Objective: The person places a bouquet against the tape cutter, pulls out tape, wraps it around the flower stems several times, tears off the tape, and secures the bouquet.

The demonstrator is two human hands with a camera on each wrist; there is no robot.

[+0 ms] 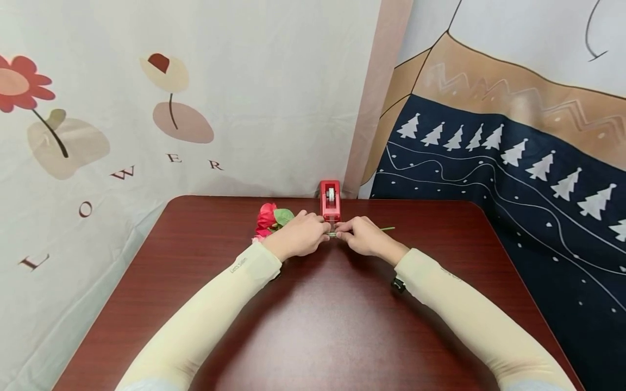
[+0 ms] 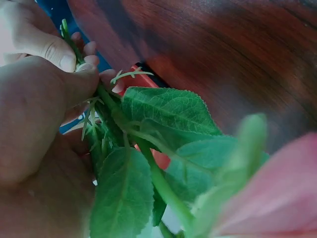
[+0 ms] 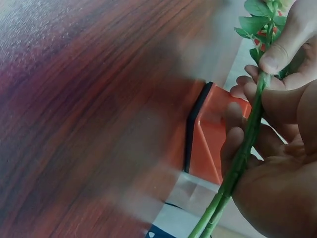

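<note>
A small bunch of flowers (image 1: 267,216), red with some pink, lies to the left of the hands, its bundled green stems (image 3: 251,124) running right between them. With thumb and fingers the left hand (image 1: 305,233) grips the stems just below the leaves (image 2: 168,109). The right hand (image 1: 364,236) pinches the same stems close beside it, and their ends (image 1: 388,228) stick out past it to the right. Right behind both fingertips stands a red tape dispenser (image 1: 330,215) with a tape roll (image 1: 331,195). A shiny clear patch (image 3: 265,79) shows on the stems between the thumbs.
The dark reddish wooden table (image 1: 323,326) reaches under both forearms. At its back edge hangs a pale curtain (image 1: 274,108) with flower prints. A navy cloth (image 1: 455,174) with white trees hangs on the right.
</note>
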